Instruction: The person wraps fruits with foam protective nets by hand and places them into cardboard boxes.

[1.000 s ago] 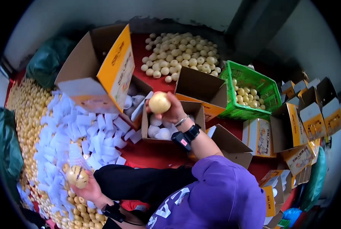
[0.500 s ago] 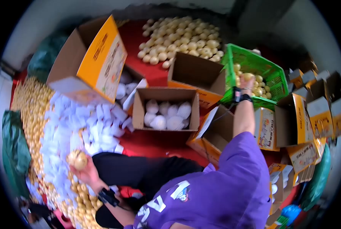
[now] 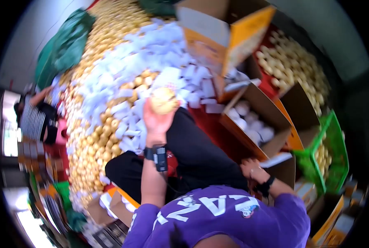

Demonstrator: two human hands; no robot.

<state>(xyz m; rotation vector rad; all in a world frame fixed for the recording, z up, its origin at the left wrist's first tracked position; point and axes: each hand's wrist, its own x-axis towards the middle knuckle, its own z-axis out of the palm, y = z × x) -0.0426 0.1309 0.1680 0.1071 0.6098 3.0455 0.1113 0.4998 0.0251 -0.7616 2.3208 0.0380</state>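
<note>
A round, pale yellow fruit (image 3: 164, 101) rests in my left hand (image 3: 156, 124), palm up with the fingers around it, above my bent knee. Just beyond the fruit lies a white foam sleeve (image 3: 168, 77); whether it touches the fruit I cannot tell. Low at the right, my right hand (image 3: 251, 168) is beside the near edge of an open carton (image 3: 256, 139). Its fingers look loosely apart, with nothing seen in them. Inside that carton sit several white-wrapped fruits (image 3: 252, 124).
White foam sleeves (image 3: 118, 70) spread over a large heap of yellow fruit (image 3: 95, 149). A green crate (image 3: 335, 153) with fruit stands at the right, past another open carton (image 3: 302, 105). A tall carton (image 3: 209, 37) rises ahead. Another person (image 3: 33, 120) is at far left.
The view has swung left. My right hand has come out of the green crate to beside the carton. My left hand still holds the fruit, now in front of me.
</note>
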